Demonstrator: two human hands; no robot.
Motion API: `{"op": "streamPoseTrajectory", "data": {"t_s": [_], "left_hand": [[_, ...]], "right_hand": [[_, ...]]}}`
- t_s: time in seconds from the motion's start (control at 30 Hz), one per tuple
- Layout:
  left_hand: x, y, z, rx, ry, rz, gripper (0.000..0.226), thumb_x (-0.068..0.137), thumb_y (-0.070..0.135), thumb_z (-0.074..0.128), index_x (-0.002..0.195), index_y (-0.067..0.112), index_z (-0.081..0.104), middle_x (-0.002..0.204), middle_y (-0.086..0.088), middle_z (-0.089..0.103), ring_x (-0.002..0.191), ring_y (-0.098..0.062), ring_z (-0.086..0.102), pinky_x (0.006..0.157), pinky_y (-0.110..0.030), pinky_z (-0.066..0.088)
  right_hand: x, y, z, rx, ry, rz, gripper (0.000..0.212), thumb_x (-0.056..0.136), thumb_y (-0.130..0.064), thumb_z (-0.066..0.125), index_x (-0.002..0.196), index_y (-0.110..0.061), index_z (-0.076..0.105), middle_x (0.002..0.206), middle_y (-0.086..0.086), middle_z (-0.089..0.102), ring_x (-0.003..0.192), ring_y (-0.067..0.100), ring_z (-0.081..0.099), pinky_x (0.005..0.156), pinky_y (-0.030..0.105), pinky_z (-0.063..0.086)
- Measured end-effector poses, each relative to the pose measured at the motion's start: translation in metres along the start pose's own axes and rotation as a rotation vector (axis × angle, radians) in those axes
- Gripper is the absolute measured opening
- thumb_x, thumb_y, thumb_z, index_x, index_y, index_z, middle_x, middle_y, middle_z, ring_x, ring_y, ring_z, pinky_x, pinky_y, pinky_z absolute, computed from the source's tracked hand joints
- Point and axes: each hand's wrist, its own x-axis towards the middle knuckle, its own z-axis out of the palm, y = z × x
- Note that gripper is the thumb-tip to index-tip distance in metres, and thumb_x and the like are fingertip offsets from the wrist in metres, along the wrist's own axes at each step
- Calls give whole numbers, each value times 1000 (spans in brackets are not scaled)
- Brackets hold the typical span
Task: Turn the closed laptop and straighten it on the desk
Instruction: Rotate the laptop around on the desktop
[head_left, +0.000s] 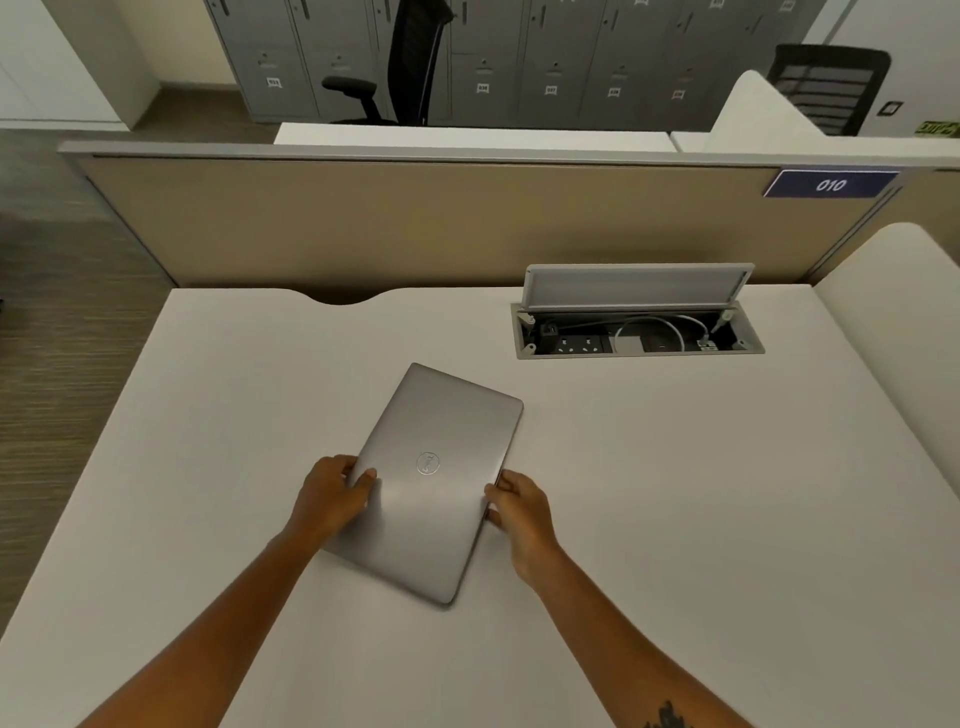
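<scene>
A closed silver laptop (436, 483) with a round logo lies flat on the white desk (675, 493), near its middle. It sits skewed, its long axis running from near right to far left, one corner pointing toward me. My left hand (332, 493) grips its left long edge, thumb on the lid. My right hand (519, 506) holds the right long edge, fingers curled over the rim.
An open cable box (639, 332) with sockets and white cables, lid raised, is set into the desk at the back right. A beige partition (415, 223) with a "010" label closes off the far edge. Floor lies to the left; office chairs and lockers stand beyond.
</scene>
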Motion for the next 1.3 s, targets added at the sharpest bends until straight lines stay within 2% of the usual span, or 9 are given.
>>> {"op": "streamPoseTrajectory", "data": {"t_s": [0.1,0.3,0.43,0.57,0.7,0.87,1.07,1.23,1.3], "left_hand": [[16,20,1,-4,-24,28,45,100,32,66,132,1,68,126,-19,74,120,-40,69,96,-37,49],[37,35,3,11,-37,54,45,103,34,61,127,-2,71,123,-21,75,115,-40,69,95,-39,49],[37,28,7,-12,-5,50,51,105,38,54,90,-7,72,86,-19,74,86,-37,68,75,-37,48],[28,26,8,-10,57,25,58,107,47,46,61,11,42,61,-9,45,62,-24,43,64,-35,33],[19,31,10,-21,102,-22,64,108,51,36,61,8,41,62,-11,45,62,-25,42,65,-37,34],[8,29,17,-66,107,-133,79,108,56,25,67,-2,58,73,-12,64,79,-33,61,83,-43,48],[-10,29,32,-191,132,-246,70,108,59,24,72,9,57,95,-18,67,97,-38,65,100,-50,54],[-20,20,48,-383,106,-376,100,85,85,23,109,0,70,113,-22,73,106,-42,70,101,-54,58],[-22,14,57,-478,100,-402,106,71,92,24,112,6,70,113,-17,74,103,-40,71,99,-56,60]], "right_hand": [[-12,10,1,0,-15,17,27,91,-2,62,86,-25,75,91,0,79,89,19,70,98,48,61],[-10,19,2,65,-14,22,22,87,-9,66,101,-19,81,102,2,83,99,20,76,97,39,61],[0,19,0,181,-2,90,23,89,-7,68,101,13,69,95,13,76,89,21,67,89,34,56],[8,22,2,188,20,107,24,91,-4,71,101,17,65,89,9,72,86,22,65,85,34,55],[15,21,4,179,50,107,33,85,-10,79,95,17,63,87,9,65,83,22,60,81,33,53],[20,8,-6,129,38,79,20,75,-15,82,82,-15,64,84,7,53,81,22,52,78,34,50],[33,-19,-19,61,41,79,29,78,0,76,72,-11,50,78,8,38,75,24,38,70,36,38],[49,-38,-21,-33,52,74,31,75,-2,73,65,-13,47,68,8,34,74,22,31,66,33,27],[58,-45,-23,-86,74,56,17,78,-3,75,67,-1,62,68,21,44,88,18,32,64,33,43]]}}
